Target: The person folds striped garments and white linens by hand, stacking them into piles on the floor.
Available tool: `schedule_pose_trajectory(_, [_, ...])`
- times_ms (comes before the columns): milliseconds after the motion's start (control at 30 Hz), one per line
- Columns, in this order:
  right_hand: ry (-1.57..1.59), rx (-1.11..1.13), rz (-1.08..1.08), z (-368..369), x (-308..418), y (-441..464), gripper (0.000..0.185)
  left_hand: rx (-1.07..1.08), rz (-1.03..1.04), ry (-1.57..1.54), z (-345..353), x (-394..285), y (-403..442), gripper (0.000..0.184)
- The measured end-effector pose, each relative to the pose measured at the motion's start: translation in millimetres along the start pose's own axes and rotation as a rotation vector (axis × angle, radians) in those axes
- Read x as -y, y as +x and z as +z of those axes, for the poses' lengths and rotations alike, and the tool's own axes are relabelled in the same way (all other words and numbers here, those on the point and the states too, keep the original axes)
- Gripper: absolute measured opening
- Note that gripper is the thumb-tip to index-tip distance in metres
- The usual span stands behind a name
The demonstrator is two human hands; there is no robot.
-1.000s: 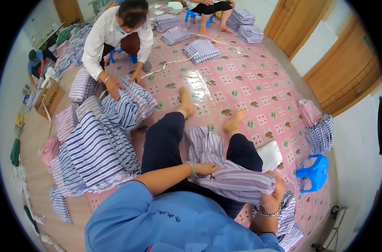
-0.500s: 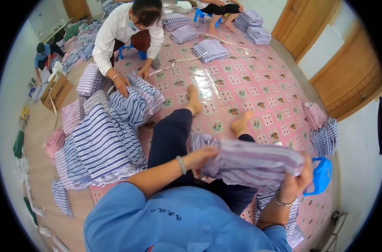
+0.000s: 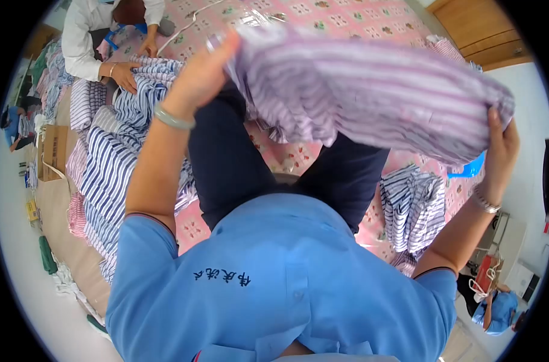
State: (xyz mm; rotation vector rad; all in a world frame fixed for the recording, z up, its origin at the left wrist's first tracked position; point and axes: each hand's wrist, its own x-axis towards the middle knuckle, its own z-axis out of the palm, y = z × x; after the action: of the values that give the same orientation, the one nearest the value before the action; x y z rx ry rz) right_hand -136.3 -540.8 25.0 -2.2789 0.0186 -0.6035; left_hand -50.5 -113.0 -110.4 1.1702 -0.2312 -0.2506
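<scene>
A purple-and-white striped cloth (image 3: 371,84) is stretched out in the air above my knees, slightly blurred. Its left end is gripped by my left hand (image 3: 209,69), which has a pale bangle at the wrist. At the far right, my right hand (image 3: 502,145) holds the other end, fingers closed on the edge. Beneath the cloth are my dark trouser legs.
A heap of striped cloths (image 3: 111,157) lies at the left, where a co-worker in white (image 3: 84,42) handles some. More striped cloths (image 3: 412,208) lie right of my legs. A cardboard box (image 3: 52,151) stands far left, a blue stool (image 3: 469,167) at the right. Another person (image 3: 498,311) is at lower right.
Both my hands have risen and spread apart, lifting the purple striped cloth from my lap and stretching it sideways. The view has tilted down toward my body.
</scene>
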Motion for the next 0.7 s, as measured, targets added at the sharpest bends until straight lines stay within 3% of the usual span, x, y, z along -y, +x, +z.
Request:
schedule_pose_trajectory(67, [0.043, 0.02, -0.025, -17.5, -5.2, 20.1, 0.028, -0.012, 0.031, -0.121, -0.2, -30.2, 16.8, 0.033])
schedule_pose_trajectory(133, [0.016, -0.001, -0.087, -50.2, -20.6, 47.2, 0.031, 0.02, 0.153, 0.415, -19.3, -51.5, 32.7, 0.039])
schedule_pose_trajectory(167, [-0.056, -0.038, -0.114, -65.6, -26.9, 61.7, 0.033, 0.02, 0.153, 0.415, 4.1, -57.7, 35.9, 0.039])
schedule_pose_trajectory(200, [-0.054, -0.038, -0.115, -68.9, -17.6, 77.1, 0.033, 0.003, 0.46, 0.502, 45.4, -60.6, 38.7, 0.034])
schedule_pose_trajectory(267, [-0.387, -0.273, -0.675, -72.9, 11.2, 107.5, 0.021, 0.029, 0.434, 0.715, 65.7, -79.2, 33.1, 0.033])
schedule_pose_trajectory(300, [-0.362, -0.332, -0.646, -71.9, 22.0, 102.2, 0.017, 0.044, 0.425, 0.821, 75.6, -88.4, 30.7, 0.032])
schedule_pose_trajectory(333, [-0.335, -0.391, -0.617, -65.7, 38.6, 94.6, 0.014, 0.204, 0.173, 0.768, 82.3, -91.3, 33.8, 0.033])
schedule_pose_trajectory(367, [-0.113, -0.39, -0.282, -51.3, 65.0, 75.5, 0.01, 0.195, 0.169, 0.636, 77.7, -63.7, 41.7, 0.035])
schedule_pose_trajectory(433, [0.396, -0.018, -0.332, -63.9, 47.6, 93.4, 0.015, 0.216, 0.167, 0.49, 67.8, -33.2, 52.1, 0.038])
schedule_pose_trajectory(467, [0.558, -0.19, -0.169, -44.6, 63.4, 76.8, 0.019, 0.32, 0.048, 0.245, 56.6, -33.6, 54.3, 0.038])
schedule_pose_trajectory(500, [0.607, -0.18, -0.184, -40.7, 61.1, 81.0, 0.023, 0.418, -0.081, 0.001, 49.9, -33.0, 58.3, 0.039])
schedule_pose_trajectory(600, [0.568, -0.199, -0.233, -41.0, 60.1, 87.7, 0.023, 0.424, -0.175, -0.196, 66.6, -66.8, 43.1, 0.039])
schedule_pose_trajectory(633, [0.564, -0.201, -0.241, -42.2, 59.6, 87.6, 0.024, 0.431, -0.179, -0.198, 55.6, -67.4, 46.7, 0.039])
schedule_pose_trajectory(700, [0.555, -0.211, -0.251, -42.8, 59.5, 86.9, 0.024, 0.222, -0.02, 0.013, 31.0, -70.2, 55.7, 0.041])
